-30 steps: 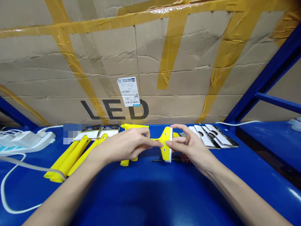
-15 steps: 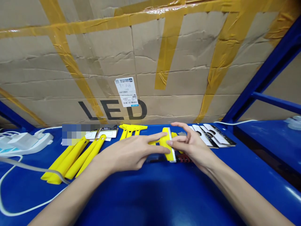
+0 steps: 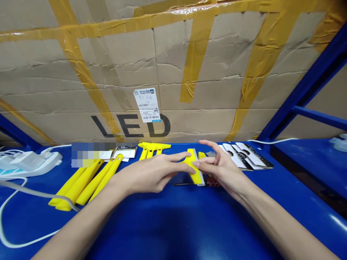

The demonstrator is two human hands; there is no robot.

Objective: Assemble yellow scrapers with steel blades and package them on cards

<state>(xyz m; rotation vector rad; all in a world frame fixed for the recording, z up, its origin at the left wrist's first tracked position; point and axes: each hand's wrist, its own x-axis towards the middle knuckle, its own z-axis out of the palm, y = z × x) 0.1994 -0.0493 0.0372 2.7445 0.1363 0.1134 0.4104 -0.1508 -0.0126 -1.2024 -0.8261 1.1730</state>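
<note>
Between my two hands is a yellow scraper head (image 3: 193, 173) with a pale metal edge along its right side. My left hand (image 3: 151, 172) reaches over its left part, index and middle fingers on it, and hides its stem. My right hand (image 3: 221, 162) pinches the metal edge side with thumb and finger, its index finger raised. Beneath the head lies a screwdriver-like tool with a dark shaft and a dark red handle (image 3: 213, 181), partly covered. More yellow scraper heads (image 3: 154, 146) lie beyond my left hand. Small yellow and grey parts (image 3: 202, 155) show behind the held head.
Several yellow handles (image 3: 84, 184) lie at the left beside printed cards (image 3: 124, 151). Folded white and black cards (image 3: 245, 155) lie on the right. A white power strip (image 3: 40, 168) with cables sits far left. A taped carton (image 3: 173, 72) stands behind the blue tabletop (image 3: 168, 224).
The scraper head has turned slightly in my hands. My left fingers have closed in a little over its stem, and more of the dark shaft shows below.
</note>
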